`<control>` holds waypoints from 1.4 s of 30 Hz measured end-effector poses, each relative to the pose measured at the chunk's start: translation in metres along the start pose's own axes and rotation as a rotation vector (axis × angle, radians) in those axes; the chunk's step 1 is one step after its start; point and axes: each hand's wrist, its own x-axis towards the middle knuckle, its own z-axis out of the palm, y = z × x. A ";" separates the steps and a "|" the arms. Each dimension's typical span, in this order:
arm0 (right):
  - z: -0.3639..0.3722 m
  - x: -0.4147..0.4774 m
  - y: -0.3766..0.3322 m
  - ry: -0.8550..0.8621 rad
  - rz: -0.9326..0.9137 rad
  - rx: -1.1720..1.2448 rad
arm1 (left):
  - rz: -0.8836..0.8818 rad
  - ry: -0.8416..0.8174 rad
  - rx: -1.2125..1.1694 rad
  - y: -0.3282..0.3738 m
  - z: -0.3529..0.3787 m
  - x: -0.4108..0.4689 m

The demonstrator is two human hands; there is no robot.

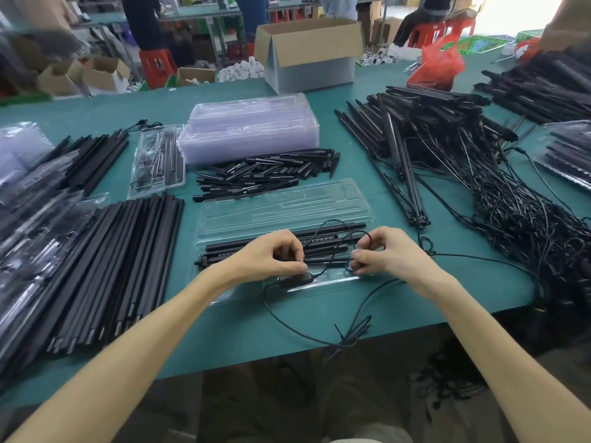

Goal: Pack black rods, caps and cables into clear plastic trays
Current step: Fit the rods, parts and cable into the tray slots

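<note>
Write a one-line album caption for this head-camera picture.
The left hand and right hand pinch a black cable over a clear tray of black rods on a green table.

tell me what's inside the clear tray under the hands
Several black rods lie lengthwise in the tray, a thin cable looped over them. The left hand and right hand cover its middle.
</note>
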 end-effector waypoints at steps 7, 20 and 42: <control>0.004 -0.003 0.002 0.078 -0.074 -0.086 | 0.012 0.217 -0.027 0.003 0.003 0.010; 0.004 -0.005 0.004 0.150 -0.110 -0.550 | -0.040 0.250 0.255 0.016 0.025 0.037; -0.001 0.007 -0.006 -0.046 -0.260 -0.793 | 0.061 0.175 0.004 0.025 0.033 0.021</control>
